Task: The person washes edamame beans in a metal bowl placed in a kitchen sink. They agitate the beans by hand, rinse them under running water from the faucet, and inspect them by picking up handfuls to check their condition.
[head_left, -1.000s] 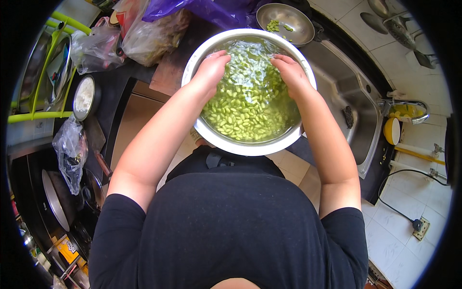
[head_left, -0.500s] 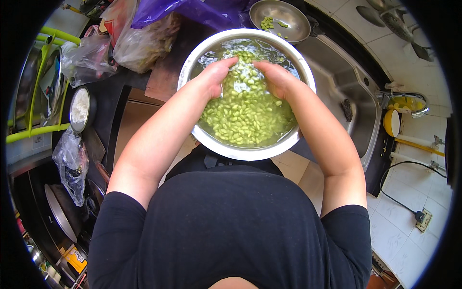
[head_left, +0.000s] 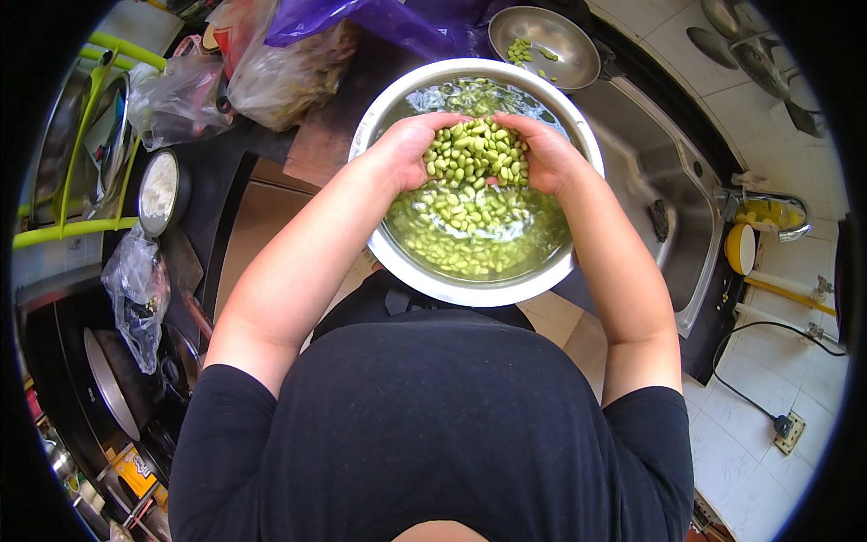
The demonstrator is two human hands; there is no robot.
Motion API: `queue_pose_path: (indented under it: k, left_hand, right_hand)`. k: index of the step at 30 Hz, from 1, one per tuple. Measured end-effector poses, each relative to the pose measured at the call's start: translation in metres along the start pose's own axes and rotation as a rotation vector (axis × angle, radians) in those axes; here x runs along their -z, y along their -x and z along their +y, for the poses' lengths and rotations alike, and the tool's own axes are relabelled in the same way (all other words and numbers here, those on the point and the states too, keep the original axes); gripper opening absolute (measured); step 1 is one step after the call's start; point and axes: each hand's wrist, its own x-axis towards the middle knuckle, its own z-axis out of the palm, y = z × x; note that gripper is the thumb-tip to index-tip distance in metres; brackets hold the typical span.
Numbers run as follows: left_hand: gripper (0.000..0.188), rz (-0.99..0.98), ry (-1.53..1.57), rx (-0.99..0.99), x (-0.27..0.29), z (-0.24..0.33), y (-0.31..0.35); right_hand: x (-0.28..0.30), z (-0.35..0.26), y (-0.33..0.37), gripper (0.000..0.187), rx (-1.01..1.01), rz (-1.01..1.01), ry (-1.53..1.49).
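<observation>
A wide metal basin (head_left: 424, 287) of cloudy water stands before me, with many green beans (head_left: 479, 257) under the surface. Cupped together, my left hand (head_left: 414, 146) and my right hand (head_left: 549, 155) lift a heap of shelled green soybeans (head_left: 477, 149) just above the water. Only the thumbs and backs of both hands show well; the other fingers are mostly hidden beneath the heap. Ripples spread over the water on the near side of my hands.
Right of the basin is a steel sink (head_left: 632, 172) with a faucet (head_left: 786, 217). A metal bowl (head_left: 578, 68) with a few beans stands behind. Plastic bags (head_left: 293, 81) and a bowl of white stuff (head_left: 159, 191) are at left, near a green rack (head_left: 77, 237).
Both hands have risen out of the water with a heap of soybeans between them. Before, they were partly sunk among the beans.
</observation>
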Motion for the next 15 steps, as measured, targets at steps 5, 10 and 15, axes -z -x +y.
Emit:
queue_pose_path:
  k: [5, 10, 15]
  left_hand:
    - [0.027, -0.072, 0.038, -0.036, 0.006, -0.003, 0.004]
    - [0.026, -0.044, 0.012, -0.044, 0.004, -0.004, 0.010]
    - [0.026, 0.042, -0.148, -0.143, 0.000, -0.004, 0.019]
  right_hand:
    - [-0.002, 0.000, 0.003, 0.026, 0.005, 0.020, -0.022]
    - [0.000, 0.004, 0.001, 0.024, 0.040, 0.061, -0.024]
    - [0.011, 0.006, -0.003, 0.023, 0.233, -0.040, 0.137]
